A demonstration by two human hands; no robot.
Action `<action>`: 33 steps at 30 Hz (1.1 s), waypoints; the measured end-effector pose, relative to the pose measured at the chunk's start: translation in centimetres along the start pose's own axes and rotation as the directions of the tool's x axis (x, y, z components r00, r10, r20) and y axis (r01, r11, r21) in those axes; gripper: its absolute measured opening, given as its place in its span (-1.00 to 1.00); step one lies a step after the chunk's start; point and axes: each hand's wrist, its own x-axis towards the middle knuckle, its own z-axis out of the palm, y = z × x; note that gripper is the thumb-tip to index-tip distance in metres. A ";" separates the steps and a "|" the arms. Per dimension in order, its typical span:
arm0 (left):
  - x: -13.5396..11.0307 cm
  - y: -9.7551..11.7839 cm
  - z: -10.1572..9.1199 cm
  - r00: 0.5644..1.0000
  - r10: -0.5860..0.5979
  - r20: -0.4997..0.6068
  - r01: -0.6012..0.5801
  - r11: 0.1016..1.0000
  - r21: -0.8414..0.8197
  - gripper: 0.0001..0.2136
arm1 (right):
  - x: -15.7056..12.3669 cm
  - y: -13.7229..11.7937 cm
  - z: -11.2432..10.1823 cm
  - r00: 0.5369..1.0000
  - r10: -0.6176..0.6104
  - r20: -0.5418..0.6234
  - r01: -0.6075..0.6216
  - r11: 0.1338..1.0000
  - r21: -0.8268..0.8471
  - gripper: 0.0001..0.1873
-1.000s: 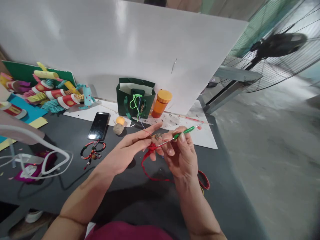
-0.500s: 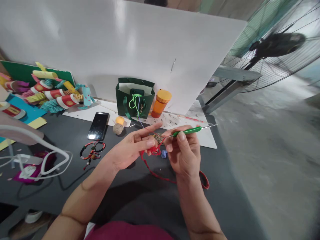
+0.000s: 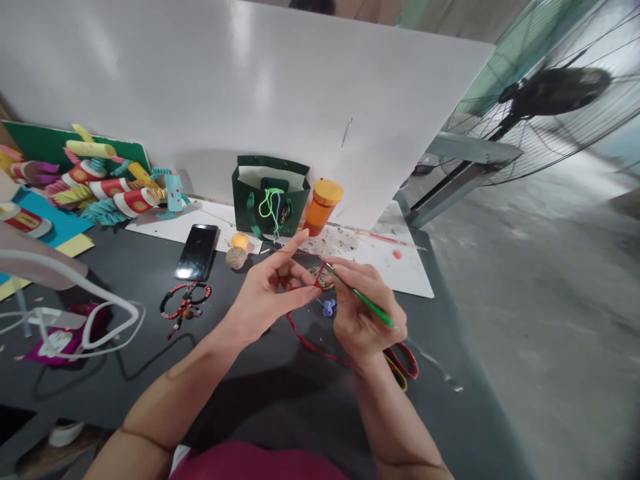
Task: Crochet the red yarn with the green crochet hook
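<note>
My left hand (image 3: 273,287) pinches a small piece of red yarn work between thumb and fingers, its index finger stretched out. A thin strand runs from that finger toward the hook. In my right hand (image 3: 367,310) is a green-handled crochet hook (image 3: 374,308), held like a pen, its metal tip at the red yarn by my left fingertips. A red yarn cord (image 3: 320,351) trails from the work over the dark table. Behind the fingertips lies a tan coiled thing, partly hidden. A small blue knotted piece (image 3: 329,307) rests between the hands.
A dark green paper bag (image 3: 245,210) with bright green cord over it stands behind, beside an orange jar (image 3: 320,212). To the left lie a phone (image 3: 197,252), small balls (image 3: 237,258) and a beaded bracelet (image 3: 186,310). A red-and-yellow loop (image 3: 411,360) is by my right wrist.
My right hand has turned the crochet hook, so its handle now slopes down to the right instead of up. The left fingers have shifted, and the red work shows less.
</note>
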 end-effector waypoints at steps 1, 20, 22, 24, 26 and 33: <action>-0.1 0.0 0.2 0.999 0.026 -0.025 -0.026 0.999 0.019 -0.27 | -0.2 0.2 0.2 0.999 -0.039 -0.020 0.038 0.998 -0.051 -0.69; 0.1 -0.5 0.1 0.997 -0.073 0.028 0.076 0.984 -0.162 -0.29 | 0.9 0.4 1.0 0.729 0.679 0.091 -0.600 0.569 0.563 -0.79; 0.1 -0.7 0.0 0.998 -0.062 0.023 0.065 0.986 -0.152 -0.32 | 0.9 0.5 0.9 0.734 0.673 0.091 -0.586 0.559 0.587 -0.82; 0.2 -0.8 -0.1 0.999 -0.039 0.033 0.043 0.989 -0.144 -0.35 | 1.1 0.4 0.9 0.725 0.684 0.086 -0.575 0.531 0.622 -0.82; 0.3 -0.8 -0.3 0.998 -0.025 0.054 0.032 0.990 -0.138 -0.43 | 1.3 0.3 0.8 0.721 0.687 0.093 -0.569 0.510 0.645 -0.81; 0.4 -0.7 -0.4 0.997 -0.054 0.054 0.062 0.987 -0.146 -0.45 | 1.5 0.5 0.6 0.704 0.697 0.140 -0.601 0.479 0.640 -0.76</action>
